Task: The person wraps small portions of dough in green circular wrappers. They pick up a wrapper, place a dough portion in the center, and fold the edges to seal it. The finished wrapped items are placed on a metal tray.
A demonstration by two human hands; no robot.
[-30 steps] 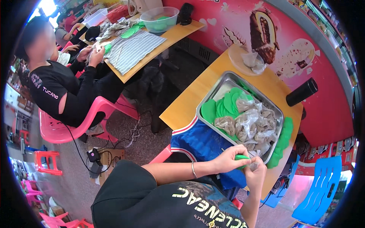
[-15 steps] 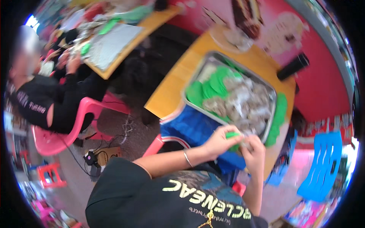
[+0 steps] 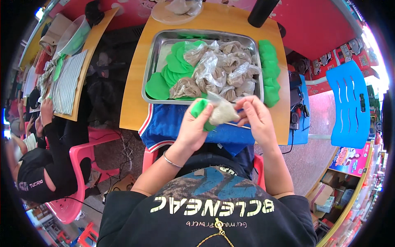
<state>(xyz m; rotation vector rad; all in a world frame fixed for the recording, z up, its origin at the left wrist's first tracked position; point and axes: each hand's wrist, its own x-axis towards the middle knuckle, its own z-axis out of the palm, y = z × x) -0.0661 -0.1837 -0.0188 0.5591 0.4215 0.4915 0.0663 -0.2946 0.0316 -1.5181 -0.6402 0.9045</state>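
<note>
My left hand (image 3: 194,126) and my right hand (image 3: 256,119) are raised together over a blue cloth (image 3: 173,123) at the near edge of a yellow table (image 3: 135,78). Between them they hold a small clear plastic bag of greyish-brown stuff (image 3: 222,112), and my left hand also grips a round green piece (image 3: 198,108) against it. Just beyond stands a metal tray (image 3: 158,45) heaped with several more filled bags (image 3: 218,72) and round green pieces (image 3: 158,86). A stack of green pieces (image 3: 269,70) lies right of the tray.
A black cylinder (image 3: 262,11) and a plate with bags (image 3: 175,10) stand at the table's far edge. A blue plastic chair (image 3: 349,103) is on the right. On the left, another person in black (image 3: 45,164) sits on a pink chair (image 3: 78,173) at a second table (image 3: 92,45).
The view has swung so the tray now lies straight ahead. My hands stay together on the bag and green piece, now nearer the tray's front rim.
</note>
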